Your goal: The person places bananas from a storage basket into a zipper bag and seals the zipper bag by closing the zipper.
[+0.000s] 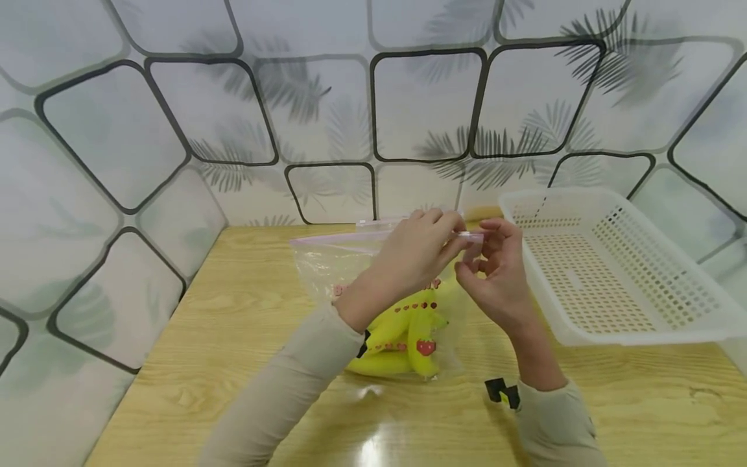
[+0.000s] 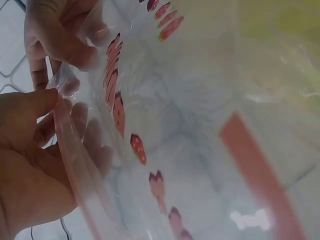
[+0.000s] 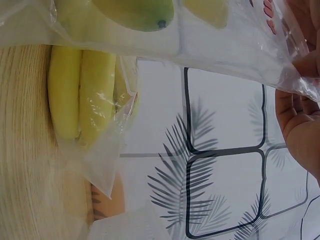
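A clear zip bag (image 1: pixel 315 266) with a pink top edge and strawberry prints stands upright on the table. Yellow bananas (image 1: pixel 420 344) lie inside it. My left hand (image 1: pixel 417 250) pinches the bag's top edge near its right end, beside a small clear slider. My right hand (image 1: pixel 498 279) grips that same right corner between thumb and curled fingers. In the left wrist view both hands meet at the pink edge, with some fingers seen through the film. A rounded yellow-green fruit (image 3: pixel 140 12) shows through the bag in the right wrist view.
Behind stands a second clear bag (image 1: pixel 373 225), and the right wrist view shows bananas (image 3: pixel 82 95) in it. A white perforated basket (image 1: pixel 648 338) stands to the right on the wood-grain table (image 1: pixel 222 337). Patterned walls (image 1: pixel 428 104) enclose the back and sides.
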A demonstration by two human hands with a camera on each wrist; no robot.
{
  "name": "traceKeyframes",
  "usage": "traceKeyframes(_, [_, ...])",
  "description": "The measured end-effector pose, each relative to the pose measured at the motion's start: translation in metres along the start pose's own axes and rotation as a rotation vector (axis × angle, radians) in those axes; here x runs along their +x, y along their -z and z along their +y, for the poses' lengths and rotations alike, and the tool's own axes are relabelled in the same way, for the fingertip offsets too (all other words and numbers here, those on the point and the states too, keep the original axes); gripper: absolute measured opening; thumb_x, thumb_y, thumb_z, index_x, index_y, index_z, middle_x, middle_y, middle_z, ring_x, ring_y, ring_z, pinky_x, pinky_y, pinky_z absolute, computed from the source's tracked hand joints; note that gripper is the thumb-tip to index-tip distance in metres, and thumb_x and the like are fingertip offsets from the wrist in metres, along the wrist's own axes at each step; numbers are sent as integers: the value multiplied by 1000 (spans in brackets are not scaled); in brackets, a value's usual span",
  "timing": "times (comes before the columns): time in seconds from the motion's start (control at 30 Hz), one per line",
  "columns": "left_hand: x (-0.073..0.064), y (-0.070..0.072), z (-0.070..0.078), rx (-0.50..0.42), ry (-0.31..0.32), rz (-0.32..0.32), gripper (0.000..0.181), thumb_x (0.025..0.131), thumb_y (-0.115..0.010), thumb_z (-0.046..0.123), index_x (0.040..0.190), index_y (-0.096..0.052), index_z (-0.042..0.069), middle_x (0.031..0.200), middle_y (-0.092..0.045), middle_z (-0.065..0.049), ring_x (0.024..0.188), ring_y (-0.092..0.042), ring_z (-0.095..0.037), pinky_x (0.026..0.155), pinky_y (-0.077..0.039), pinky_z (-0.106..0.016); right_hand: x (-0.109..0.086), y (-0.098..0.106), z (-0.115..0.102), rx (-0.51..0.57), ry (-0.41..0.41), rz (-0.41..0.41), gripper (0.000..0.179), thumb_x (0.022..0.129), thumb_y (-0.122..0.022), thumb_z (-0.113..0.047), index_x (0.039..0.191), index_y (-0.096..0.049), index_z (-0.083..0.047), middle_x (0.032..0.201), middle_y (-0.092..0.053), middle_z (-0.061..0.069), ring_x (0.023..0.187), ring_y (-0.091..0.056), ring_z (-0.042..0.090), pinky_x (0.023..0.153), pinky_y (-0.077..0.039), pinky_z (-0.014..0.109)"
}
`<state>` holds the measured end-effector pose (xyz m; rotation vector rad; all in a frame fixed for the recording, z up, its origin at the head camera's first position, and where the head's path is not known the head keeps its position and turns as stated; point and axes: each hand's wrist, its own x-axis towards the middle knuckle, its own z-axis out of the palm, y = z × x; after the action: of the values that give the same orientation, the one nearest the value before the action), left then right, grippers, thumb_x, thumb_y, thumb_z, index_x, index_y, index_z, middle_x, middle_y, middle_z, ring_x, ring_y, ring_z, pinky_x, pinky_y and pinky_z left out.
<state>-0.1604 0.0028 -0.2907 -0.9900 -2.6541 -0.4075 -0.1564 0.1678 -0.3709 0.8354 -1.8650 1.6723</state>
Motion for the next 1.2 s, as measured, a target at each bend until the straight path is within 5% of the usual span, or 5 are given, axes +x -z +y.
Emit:
traceKeyframes(0.13, [3, -5, 1, -22, -5, 36, 21, 104, -50, 31, 110, -60, 14, 98, -62, 0, 90, -56, -20, 82, -46, -32, 1, 1, -1, 15, -14, 41, 60, 79, -60, 21, 130, -34, 4, 102, -58, -1, 73, -53, 11, 57, -49, 16])
traceKeyframes(0.37, [3, -8, 2, -24, -34, 81, 19, 104, -52, 28, 112, -63, 14, 97, -64, 1, 89, -57, -17, 83, -47, -31, 3, 2, -5, 82, -59, 166, 16, 96, -54, 7, 109, -52, 17, 90, -65, -3, 69, -60, 11, 56, -53, 17])
traceKeyframes(0.73, [0, -11, 0, 24, -71, 150, 18, 104, -52, 24, 108, -64, 11, 96, -64, -1, 87, -58, -18, 84, -48, -31, 1, -5, -8, 4, -100, 256, 17, 98, -57, -1, 102, -55, 15, 84, -62, 2, 64, -59, 11, 54, -52, 18])
traceKeyframes(1.0, [-10, -9, -10, 3, -47, 188, 15, 102, -56, 24, 105, -67, 14, 91, -60, -2, 81, -56, -21, 67, -47, -30, 2, -2, -8, 129, -170, 297, 21, 97, -61, -7, 98, -56, 13, 78, -62, 5, 60, -60, 11, 52, -52, 20])
traceKeyframes(1.2, [-15, -11, -14, -27, -67, 219, 14, 101, -59, 21, 105, -68, 12, 90, -59, -3, 77, -54, -20, 64, -47, -29, 2, 4, -8, 111, -219, 267, 17, 97, -59, -3, 103, -55, 12, 80, -62, 6, 63, -60, 12, 53, -53, 21])
